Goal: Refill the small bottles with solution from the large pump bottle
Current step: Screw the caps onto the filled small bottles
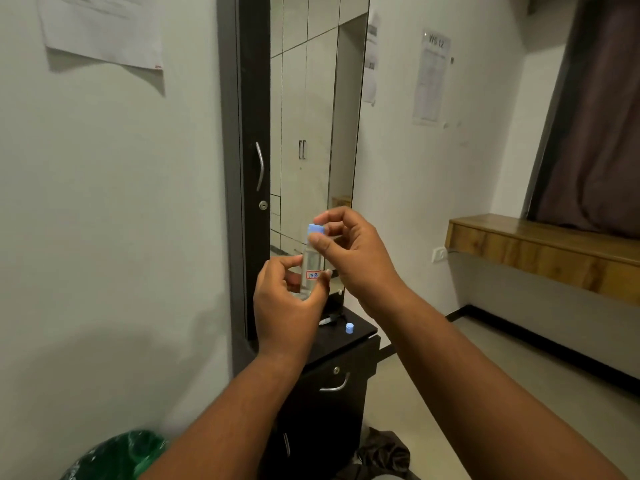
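The left hand (289, 296) grips a small clear bottle (310, 268) upright in mid-air, above the dark cabinet (332, 393). The right hand (349, 247) pinches its blue cap (316, 229). Another blue cap (349, 328) sits on the cabinet's tabletop (360, 336).

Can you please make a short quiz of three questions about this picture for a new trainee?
1. True or false: the left hand holds the small bottle by its lower body.
2. What do the fingers of the right hand pinch? A) the blue cap on the bottle B) the cabinet handle C) a paper
3. Fill in: a loose blue cap lies on the black ____.

Key: 1 true; 2 A; 3 cabinet.
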